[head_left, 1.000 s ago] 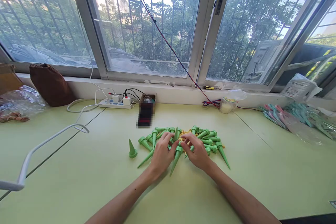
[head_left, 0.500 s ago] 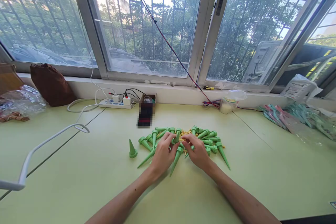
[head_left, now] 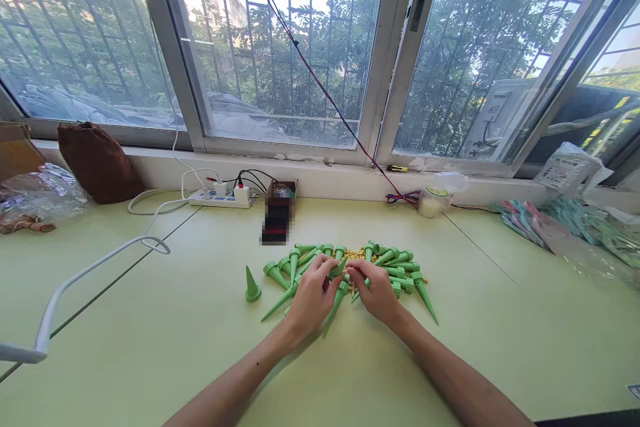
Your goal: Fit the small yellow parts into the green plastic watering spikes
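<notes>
A heap of green plastic cone spikes (head_left: 390, 263) lies on the light green table (head_left: 150, 347), with small yellow pieces (head_left: 356, 254) among them. My left hand (head_left: 310, 297) pinches one green spike (head_left: 339, 268) at the front of the heap. My right hand (head_left: 376, 293) is beside it, fingertips pinched against the same spike's end; whether they hold a small piece is hidden. One green cone (head_left: 251, 285) stands upright, apart to the left.
A power strip (head_left: 220, 197) with cables and a small dark box (head_left: 278, 213) sit by the window sill. White cable loop (head_left: 100, 263) crosses the left side. A brown pouch (head_left: 95, 160) and plastic bags (head_left: 575, 227) lie at the far edges.
Both hands have drawn together over the heap; my left hand has lifted one green spike slightly and my right fingertips now meet it.
</notes>
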